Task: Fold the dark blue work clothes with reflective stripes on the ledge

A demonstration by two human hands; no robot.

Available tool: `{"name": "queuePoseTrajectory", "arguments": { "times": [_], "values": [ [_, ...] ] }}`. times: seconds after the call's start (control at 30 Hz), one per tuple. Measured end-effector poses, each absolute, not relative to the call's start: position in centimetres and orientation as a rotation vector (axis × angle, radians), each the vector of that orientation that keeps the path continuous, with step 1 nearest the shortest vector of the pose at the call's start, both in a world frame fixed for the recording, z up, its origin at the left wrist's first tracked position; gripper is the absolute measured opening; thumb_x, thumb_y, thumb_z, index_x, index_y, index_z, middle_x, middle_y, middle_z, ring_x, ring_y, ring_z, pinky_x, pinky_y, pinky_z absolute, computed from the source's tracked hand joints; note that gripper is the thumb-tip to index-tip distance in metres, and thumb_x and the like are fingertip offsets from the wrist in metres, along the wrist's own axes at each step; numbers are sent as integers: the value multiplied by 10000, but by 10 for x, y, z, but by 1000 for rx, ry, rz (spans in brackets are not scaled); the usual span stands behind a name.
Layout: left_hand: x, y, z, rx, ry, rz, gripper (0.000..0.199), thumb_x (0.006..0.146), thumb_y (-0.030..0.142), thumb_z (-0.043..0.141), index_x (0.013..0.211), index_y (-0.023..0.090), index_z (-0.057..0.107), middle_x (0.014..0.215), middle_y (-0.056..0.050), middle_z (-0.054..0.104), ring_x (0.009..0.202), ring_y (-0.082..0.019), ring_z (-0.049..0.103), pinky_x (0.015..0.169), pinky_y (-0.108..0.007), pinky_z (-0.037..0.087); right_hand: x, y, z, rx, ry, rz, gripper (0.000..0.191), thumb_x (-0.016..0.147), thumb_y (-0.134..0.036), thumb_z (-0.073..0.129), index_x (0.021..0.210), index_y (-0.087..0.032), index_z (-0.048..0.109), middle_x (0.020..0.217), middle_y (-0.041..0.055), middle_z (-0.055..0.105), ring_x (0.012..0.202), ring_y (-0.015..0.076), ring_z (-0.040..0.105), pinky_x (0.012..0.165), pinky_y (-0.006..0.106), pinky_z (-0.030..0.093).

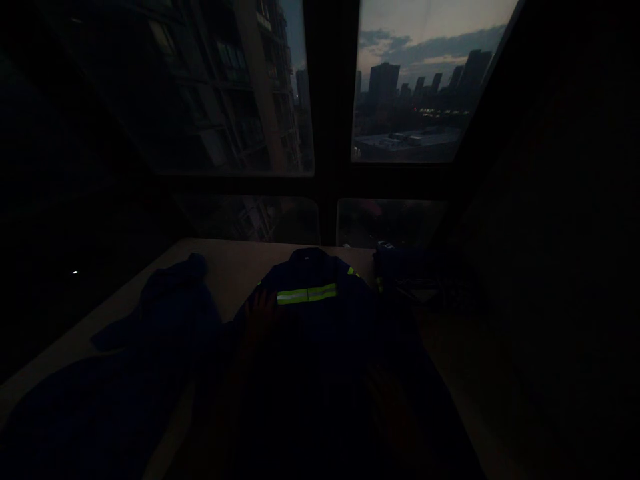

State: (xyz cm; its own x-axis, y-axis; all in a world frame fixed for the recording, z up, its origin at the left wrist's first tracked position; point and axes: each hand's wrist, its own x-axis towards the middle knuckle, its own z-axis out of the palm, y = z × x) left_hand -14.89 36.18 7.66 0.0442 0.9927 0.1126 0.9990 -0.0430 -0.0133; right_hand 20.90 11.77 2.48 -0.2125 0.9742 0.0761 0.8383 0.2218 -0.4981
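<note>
A dark blue work jacket (320, 327) lies spread out on a pale surface, its collar toward the window. A yellow-green and silver reflective stripe (307, 294) crosses it, and a shorter piece of the same colour shows on its right shoulder. My left hand (261, 311) rests flat on the jacket at the left end of the stripe, fingers spread, holding nothing. Lower on the right, my right hand (385, 390) is a faint shape over the jacket; darkness hides its fingers. The lower part of the jacket fades into black.
Another blue garment (170, 313) lies crumpled on the left of the pale surface (235, 257). To the right sits a dark pile of cloth (425, 277), hard to make out. Behind stands a dark window frame (330, 133), with buildings and dusk sky outside.
</note>
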Motion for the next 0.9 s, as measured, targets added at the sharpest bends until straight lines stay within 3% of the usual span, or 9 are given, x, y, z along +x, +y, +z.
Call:
{"name": "queuePoseTrajectory", "arguments": {
  "times": [0.17, 0.4, 0.5, 0.57, 0.63, 0.8, 0.9],
  "values": [
    [-182, 268, 80, -1894, -2238, -383, 591, 923, 438, 368, 1415, 134, 491, 1539, -217, 412, 1474, -394, 264, 1172, -652, 182, 209, 121, 24, -1693, -2204, 416, 559, 930, -180, 396, 1464, -337, 443, 1577, 6, 366, 1458, 251, 341, 1170, 506, 368],
    [-196, 121, 69, -2114, -2272, -493, 580, 751, 468, 492, 1308, 366, 616, 1501, -51, 514, 1497, -403, 219, 1172, -675, 196, 207, 125, 22, -1644, -2209, 297, 544, 910, -137, 405, 1423, -284, 513, 1550, 40, 421, 1443, 243, 374, 1163, 481, 380],
    [-181, 92, 62, -2106, -2316, -466, 572, 713, 478, 506, 1277, 519, 590, 1491, 60, 521, 1469, -403, 291, 1141, -669, 266, 208, 129, 19, -1617, -2185, 278, 518, 919, -158, 405, 1414, -253, 527, 1535, 60, 447, 1431, 257, 392, 1147, 499, 394],
    [-173, 86, 57, -2102, -2327, -442, 556, 716, 475, 508, 1262, 557, 581, 1484, 78, 526, 1442, -407, 340, 1114, -673, 294, 208, 134, 16, -1607, -2159, 274, 498, 923, -167, 404, 1396, -224, 547, 1517, 78, 472, 1422, 262, 406, 1137, 505, 401],
    [-168, 90, 54, -2081, -2342, -423, 572, 742, 476, 492, 1309, 511, 564, 1503, 38, 510, 1438, -417, 344, 1109, -692, 277, 208, 140, 14, -1589, -2129, 277, 484, 914, -165, 412, 1371, -195, 571, 1498, 99, 494, 1412, 261, 420, 1131, 497, 407],
    [-163, 112, 62, -2088, -2285, -281, 620, 882, 442, 355, 1430, 190, 500, 1552, -152, 425, 1450, -392, 334, 1145, -655, 255, 202, 155, 17, -1550, -2039, 318, 477, 882, -161, 441, 1330, -186, 604, 1472, 111, 522, 1392, 275, 446, 1140, 518, 389],
    [-165, 119, 73, -2148, -2183, -81, 543, 922, 379, 350, 1389, 172, 536, 1534, -145, 455, 1438, -366, 358, 1137, -630, 285, 206, 158, 27, -1525, -1944, 504, 465, 863, -206, 465, 1299, -181, 625, 1444, 113, 551, 1367, 276, 479, 1143, 521, 387]
  ]
}}
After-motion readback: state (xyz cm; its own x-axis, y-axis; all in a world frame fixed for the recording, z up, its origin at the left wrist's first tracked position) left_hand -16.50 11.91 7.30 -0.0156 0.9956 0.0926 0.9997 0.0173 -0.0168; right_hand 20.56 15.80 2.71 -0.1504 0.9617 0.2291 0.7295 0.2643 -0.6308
